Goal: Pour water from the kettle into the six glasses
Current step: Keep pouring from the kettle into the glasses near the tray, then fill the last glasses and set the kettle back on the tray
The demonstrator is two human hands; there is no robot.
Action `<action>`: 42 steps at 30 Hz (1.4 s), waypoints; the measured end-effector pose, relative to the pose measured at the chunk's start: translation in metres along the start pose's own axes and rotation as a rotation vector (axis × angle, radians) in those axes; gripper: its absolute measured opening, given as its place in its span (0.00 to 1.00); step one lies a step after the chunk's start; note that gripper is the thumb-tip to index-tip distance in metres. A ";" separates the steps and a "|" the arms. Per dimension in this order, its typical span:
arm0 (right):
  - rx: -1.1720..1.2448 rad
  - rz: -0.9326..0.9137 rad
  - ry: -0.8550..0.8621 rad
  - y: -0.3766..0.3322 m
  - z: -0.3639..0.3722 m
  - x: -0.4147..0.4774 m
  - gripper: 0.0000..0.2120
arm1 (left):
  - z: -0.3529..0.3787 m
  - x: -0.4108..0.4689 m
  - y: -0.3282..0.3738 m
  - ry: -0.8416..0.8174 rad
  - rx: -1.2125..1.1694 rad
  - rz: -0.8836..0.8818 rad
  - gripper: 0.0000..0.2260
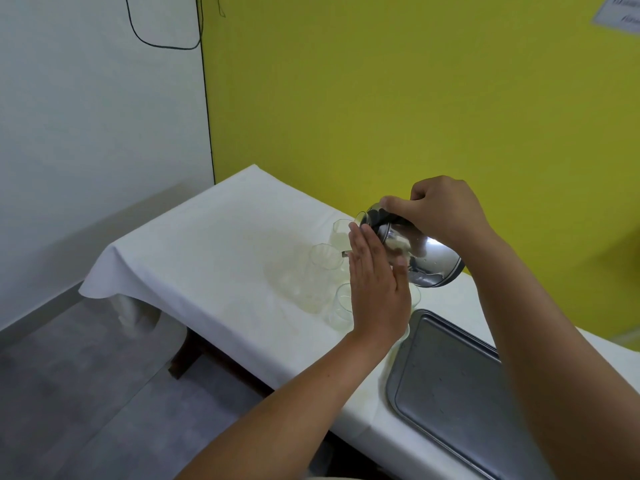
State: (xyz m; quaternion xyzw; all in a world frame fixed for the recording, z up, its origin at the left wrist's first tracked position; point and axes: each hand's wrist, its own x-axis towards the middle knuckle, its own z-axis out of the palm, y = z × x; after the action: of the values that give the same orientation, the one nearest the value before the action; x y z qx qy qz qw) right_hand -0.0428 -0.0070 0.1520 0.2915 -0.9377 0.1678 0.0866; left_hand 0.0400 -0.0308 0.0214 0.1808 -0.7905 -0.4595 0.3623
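A shiny steel kettle (427, 258) is tipped steeply to the left, its spout over the far clear glass (341, 232). My right hand (440, 209) grips the kettle's black handle from above. My left hand (375, 289) lies flat with straight fingers against the kettle's near side. Several clear glasses stand on the white tablecloth (214, 237) under and beside the kettle: one in the middle (325, 259), one nearer (341, 308), others partly hidden behind my left hand. Water level in them is hard to tell.
A grey metal tray (460, 386) lies on the table at the right, close to the glasses. The table's left end hangs over a grey floor. A yellow wall runs right behind the table, a white wall at left.
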 end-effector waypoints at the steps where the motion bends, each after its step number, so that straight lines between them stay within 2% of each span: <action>1: 0.002 0.005 0.004 0.001 0.000 -0.001 0.26 | 0.000 -0.001 0.001 -0.006 -0.002 0.003 0.27; 5: 0.056 0.054 0.018 0.008 0.000 -0.005 0.26 | 0.002 -0.002 0.003 -0.031 0.008 0.011 0.28; 21: 0.595 0.373 0.078 0.050 0.014 -0.044 0.27 | -0.010 0.002 -0.011 -0.239 0.151 0.247 0.26; 25: 0.732 0.461 0.087 0.057 0.012 -0.055 0.23 | -0.010 0.006 -0.005 -0.272 0.205 0.310 0.25; 29: 0.841 0.534 0.075 0.066 0.009 -0.064 0.26 | -0.009 0.007 0.003 -0.298 0.252 0.356 0.25; 33: 0.817 0.525 0.097 0.076 0.007 -0.070 0.31 | -0.004 -0.003 0.009 -0.302 0.231 0.347 0.25; 37: 0.695 0.477 0.072 0.082 0.000 -0.075 0.27 | 0.005 -0.023 0.014 -0.305 0.164 0.262 0.26; 42: 0.414 0.406 0.039 0.081 -0.003 -0.079 0.26 | 0.012 -0.048 0.014 -0.307 0.102 0.173 0.27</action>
State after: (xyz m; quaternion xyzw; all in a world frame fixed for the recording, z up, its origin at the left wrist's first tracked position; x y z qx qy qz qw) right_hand -0.0248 0.0977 0.1129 0.1062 -0.9208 0.3752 0.0081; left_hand 0.0637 0.0132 0.0107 0.0578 -0.8716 -0.4079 0.2658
